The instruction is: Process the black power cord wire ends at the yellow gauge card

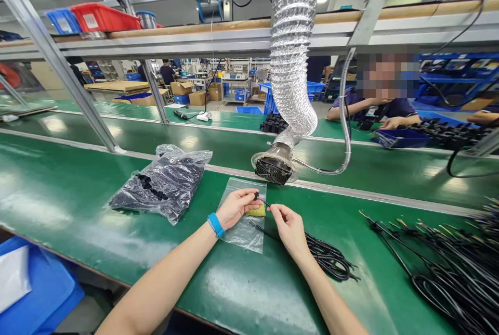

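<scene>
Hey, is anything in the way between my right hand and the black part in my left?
Nothing visible blocks the gap between your right hand and the black part in your left hand; only a thin cable spans it. The yellow sponge lies below, clear of that line.

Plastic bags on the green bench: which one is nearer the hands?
The flat clear bag, partly hidden by the left hand; the other bag, farther left, bulges with black parts.

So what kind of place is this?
Probably a factory workshop: there's a long green bench, a big silver hose above it, and a pile of black cables.
</scene>
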The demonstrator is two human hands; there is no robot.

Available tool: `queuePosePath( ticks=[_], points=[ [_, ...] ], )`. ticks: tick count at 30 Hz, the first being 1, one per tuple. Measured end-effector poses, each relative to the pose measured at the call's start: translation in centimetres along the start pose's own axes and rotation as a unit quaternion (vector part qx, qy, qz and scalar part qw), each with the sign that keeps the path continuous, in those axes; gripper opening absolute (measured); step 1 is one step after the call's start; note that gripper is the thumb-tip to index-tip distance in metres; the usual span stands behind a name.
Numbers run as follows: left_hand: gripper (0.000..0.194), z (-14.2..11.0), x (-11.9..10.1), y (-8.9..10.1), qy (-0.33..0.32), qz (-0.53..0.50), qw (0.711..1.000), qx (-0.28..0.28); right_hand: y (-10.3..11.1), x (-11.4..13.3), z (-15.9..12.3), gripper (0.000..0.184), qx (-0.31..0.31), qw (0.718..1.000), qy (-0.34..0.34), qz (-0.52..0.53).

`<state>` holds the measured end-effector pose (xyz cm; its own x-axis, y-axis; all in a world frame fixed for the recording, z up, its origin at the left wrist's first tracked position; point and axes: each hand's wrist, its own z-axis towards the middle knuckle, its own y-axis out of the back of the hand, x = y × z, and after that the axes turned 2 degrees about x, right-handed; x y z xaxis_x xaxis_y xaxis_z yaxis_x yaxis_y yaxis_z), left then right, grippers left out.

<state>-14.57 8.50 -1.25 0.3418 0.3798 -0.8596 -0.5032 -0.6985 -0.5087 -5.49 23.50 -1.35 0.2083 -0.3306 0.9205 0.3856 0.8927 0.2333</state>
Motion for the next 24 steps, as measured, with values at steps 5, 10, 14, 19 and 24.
queuePosePath(
  ticks=[5,10,14,19,24],
  points=[
    [0.031,-0.1,-0.1,-0.1,-0.002,0.000,1.000,0.013,-0.1,-0.2,0.1,0.046,-0.002,1.000,-0.001,0.004],
    [0.035,-0.3,-0.3,-0.3,-0.014,0.006,1.000,0.017,-0.1,-0.3,0.1,0.047,-0.005,1.000,-0.003,-0.003],
    [0.040,-0.4,-0.6,-0.5,-0.032,0.026,0.999,0.008,-0.1,-0.4,0.1,0.048,-0.004,1.000,-0.006,-0.012],
    [0.039,-0.4,-1.0,-0.3,-0.060,0.097,0.993,-0.004,-0.1,-0.3,0.0,0.050,-0.019,1.000,-0.007,-0.016],
    [0.038,-0.3,-1.1,0.0,-0.056,0.108,0.993,0.000,-0.1,-0.3,0.0,0.053,-0.025,0.999,-0.005,-0.026]
  ],
)
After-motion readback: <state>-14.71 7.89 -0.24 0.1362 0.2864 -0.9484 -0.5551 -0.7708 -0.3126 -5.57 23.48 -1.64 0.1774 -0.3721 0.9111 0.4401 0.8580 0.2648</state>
